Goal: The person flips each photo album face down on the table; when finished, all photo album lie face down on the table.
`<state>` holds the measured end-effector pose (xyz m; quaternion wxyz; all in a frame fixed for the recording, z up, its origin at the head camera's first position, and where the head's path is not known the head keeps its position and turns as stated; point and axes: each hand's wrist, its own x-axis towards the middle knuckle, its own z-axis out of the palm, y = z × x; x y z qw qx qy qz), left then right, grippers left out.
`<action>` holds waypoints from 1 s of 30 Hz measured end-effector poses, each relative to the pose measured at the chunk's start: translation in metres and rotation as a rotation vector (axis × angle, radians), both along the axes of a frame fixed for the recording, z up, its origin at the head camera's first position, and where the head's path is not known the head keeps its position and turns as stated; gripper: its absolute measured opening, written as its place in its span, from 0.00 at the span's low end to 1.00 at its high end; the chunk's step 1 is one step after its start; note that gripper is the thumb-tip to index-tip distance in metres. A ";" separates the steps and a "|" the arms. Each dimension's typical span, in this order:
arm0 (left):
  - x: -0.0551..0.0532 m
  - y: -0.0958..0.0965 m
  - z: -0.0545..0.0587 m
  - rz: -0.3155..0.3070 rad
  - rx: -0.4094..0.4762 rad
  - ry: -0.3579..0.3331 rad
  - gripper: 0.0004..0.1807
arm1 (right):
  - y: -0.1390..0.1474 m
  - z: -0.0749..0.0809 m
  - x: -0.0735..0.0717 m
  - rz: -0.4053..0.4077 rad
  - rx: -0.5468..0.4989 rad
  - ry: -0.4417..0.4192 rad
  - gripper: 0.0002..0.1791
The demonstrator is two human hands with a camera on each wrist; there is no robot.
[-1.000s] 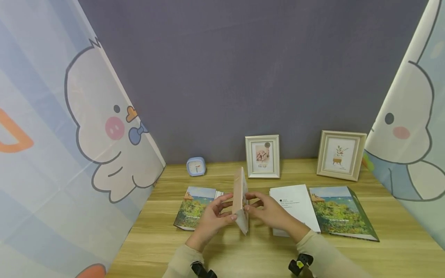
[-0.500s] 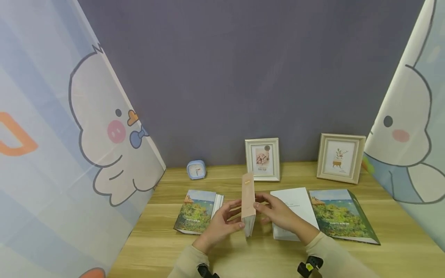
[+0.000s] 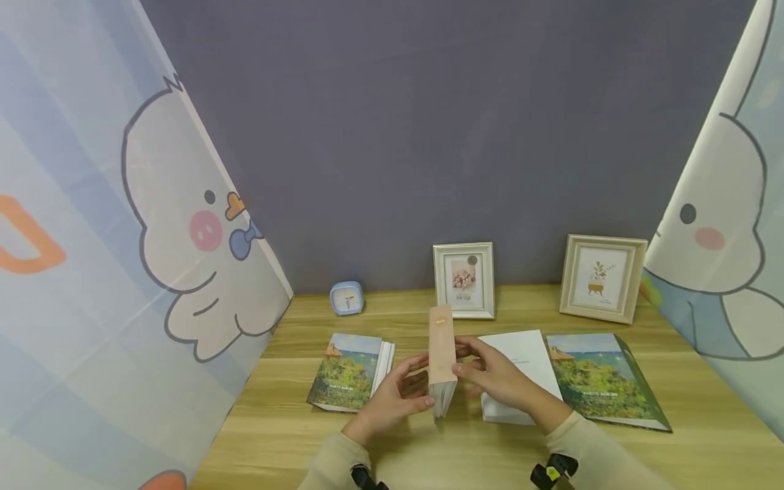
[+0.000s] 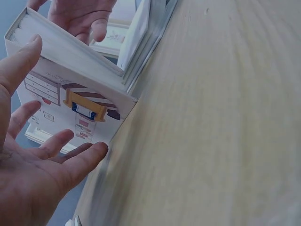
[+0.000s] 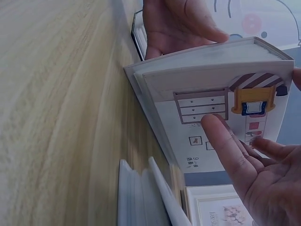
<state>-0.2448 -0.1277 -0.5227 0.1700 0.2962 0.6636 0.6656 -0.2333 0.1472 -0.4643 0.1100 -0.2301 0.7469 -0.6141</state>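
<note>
Book spine-up, apparently on table

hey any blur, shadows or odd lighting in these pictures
Left wrist view: dim, bluish, soft shadow on the pale wooden tabletop beside the thick peach-spined book; right wrist view: dim, tabletop grain blurred; head view: brighter, but small print on the white rectangular book too faint to read.

Thick illustrated book between two hands, wood-grain tabletop, white book, pale picture frame
</note>
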 end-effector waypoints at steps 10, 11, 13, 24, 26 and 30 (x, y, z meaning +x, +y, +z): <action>0.003 0.002 0.000 0.026 -0.042 -0.010 0.45 | 0.008 -0.006 0.001 0.014 -0.036 -0.034 0.43; 0.003 0.002 0.000 0.021 -0.038 -0.014 0.46 | 0.009 -0.007 0.001 0.019 -0.044 -0.043 0.43; 0.002 0.003 0.000 0.014 -0.034 -0.018 0.47 | 0.012 -0.010 0.001 0.028 -0.057 -0.062 0.44; 0.001 0.003 -0.002 0.059 -0.070 0.031 0.42 | 0.021 -0.011 0.001 0.016 -0.059 -0.068 0.48; 0.001 0.003 -0.002 0.064 -0.076 0.028 0.43 | 0.022 -0.010 0.002 0.002 -0.049 -0.055 0.49; 0.002 0.003 -0.002 0.081 -0.086 0.028 0.43 | 0.024 -0.009 0.002 -0.019 -0.039 -0.044 0.50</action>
